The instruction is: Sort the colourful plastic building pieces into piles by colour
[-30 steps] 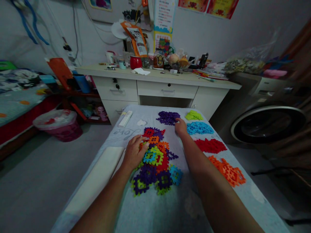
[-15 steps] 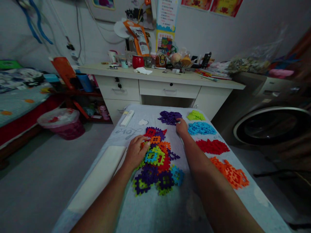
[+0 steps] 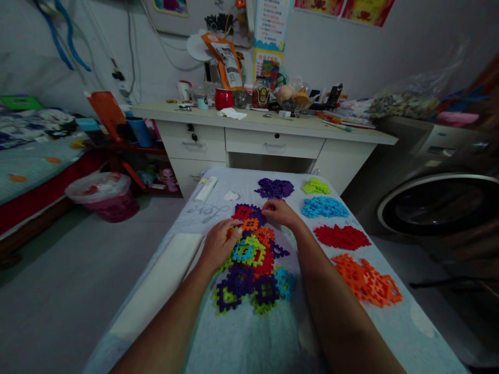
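A mixed pile of toothed plastic building pieces in purple, red, orange, green and blue lies mid-table. My left hand rests on the pile's left side, fingers stretched over the edge and thumb apart, gripping nothing that I can see. My right hand is at the far right of the pile, its fingers curled together at a purple building piece; the fingertips partly hide the contact. Just beyond that hand is a heap of purple pieces.
Along the table's right side lie heaps of green pieces, blue pieces, red pieces and orange pieces. A long white box and a small white bar are at left. A cluttered desk stands behind.
My right hand has moved left and toward me, from the purple heap to the far right edge of the mixed pile. The left hand has stayed in place.
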